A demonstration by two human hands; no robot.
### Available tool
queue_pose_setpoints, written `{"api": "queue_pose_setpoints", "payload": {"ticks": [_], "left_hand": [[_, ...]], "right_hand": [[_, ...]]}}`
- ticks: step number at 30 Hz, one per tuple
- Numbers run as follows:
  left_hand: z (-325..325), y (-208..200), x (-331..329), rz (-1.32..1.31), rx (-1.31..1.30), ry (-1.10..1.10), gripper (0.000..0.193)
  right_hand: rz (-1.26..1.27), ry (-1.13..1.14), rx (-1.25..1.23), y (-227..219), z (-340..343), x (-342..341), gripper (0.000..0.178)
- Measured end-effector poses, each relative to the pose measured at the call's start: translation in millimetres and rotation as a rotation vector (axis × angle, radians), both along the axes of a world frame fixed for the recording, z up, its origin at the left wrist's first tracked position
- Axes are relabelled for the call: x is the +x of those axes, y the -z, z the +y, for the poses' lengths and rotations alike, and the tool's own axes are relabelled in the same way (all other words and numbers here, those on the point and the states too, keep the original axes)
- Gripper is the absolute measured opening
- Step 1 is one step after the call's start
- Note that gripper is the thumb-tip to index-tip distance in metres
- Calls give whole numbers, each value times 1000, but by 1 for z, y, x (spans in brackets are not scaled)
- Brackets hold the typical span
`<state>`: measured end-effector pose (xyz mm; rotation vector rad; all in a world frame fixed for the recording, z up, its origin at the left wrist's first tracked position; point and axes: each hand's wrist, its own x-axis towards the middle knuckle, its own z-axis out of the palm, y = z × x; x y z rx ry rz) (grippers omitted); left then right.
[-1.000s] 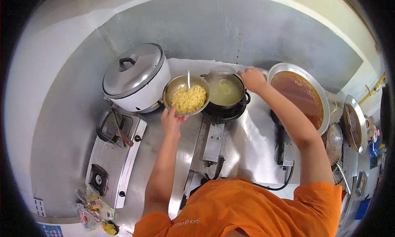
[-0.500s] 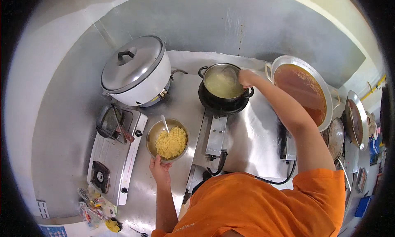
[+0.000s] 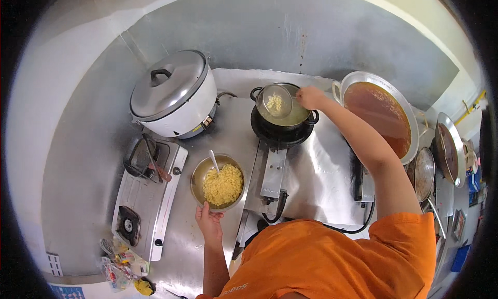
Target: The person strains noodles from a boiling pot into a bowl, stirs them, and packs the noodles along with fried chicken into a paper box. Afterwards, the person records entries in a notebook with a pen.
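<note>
My right hand (image 3: 311, 97) is closed round the handle of a wire mesh strainer (image 3: 265, 103). A small heap of pale yellow bits (image 3: 275, 102) lies in the strainer's bowl, which is raised over the left part of a black two-handled pot (image 3: 282, 126). Cloudy pale liquid (image 3: 298, 113) fills the pot, which sits on a black burner. My left hand (image 3: 209, 222) grips the near rim of a steel bowl (image 3: 197, 180), thumb over the edge. Yellow crumbly food (image 3: 223, 186) is heaped in that bowl, with a spoon (image 3: 213, 160) standing in it.
A large lidded rice cooker (image 3: 181, 104) stands behind the bowl. To the left is a two-burner gas stove (image 3: 147, 205) holding a small pan. A wide wok of reddish-brown liquid (image 3: 378, 114) sits right of the pot. Packets (image 3: 122, 268) lie at the near left.
The strainer has come up out of the pot's liquid with yellow bits in it and shifted left. My left hand and the steel bowl have moved slightly right and nearer to me.
</note>
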<state>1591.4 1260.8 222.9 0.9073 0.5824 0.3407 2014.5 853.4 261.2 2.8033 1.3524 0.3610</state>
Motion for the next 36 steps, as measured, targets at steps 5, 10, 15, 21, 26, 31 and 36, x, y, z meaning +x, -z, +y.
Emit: {"api": "queue_pose_setpoints", "payload": {"ticks": [5,10,15,21,26,31,36], "left_hand": [[0,11,-12,-3,13,-18,17],[0,15,-21,0,30,8,15],[3,20,-29,51,12,-40,15],[-4,12,-7,97,8,20,16],[-16,-2,13,110,-46,91,21],[-8,6,11,77,-77,89,26],[-8,5,8,72,-106,94,26]], "right_hand": [[114,406,-288,-70,56,-62,28],[241,433,-233,-29,31,-32,24],[435,37,-191,25,46,-12,23],[1094,688,513,-19,9,-46,20],[516,564,339,-41,-17,-40,24],[137,547,-103,-84,31,-73,28],[203,588,-238,-60,31,-63,27]]}}
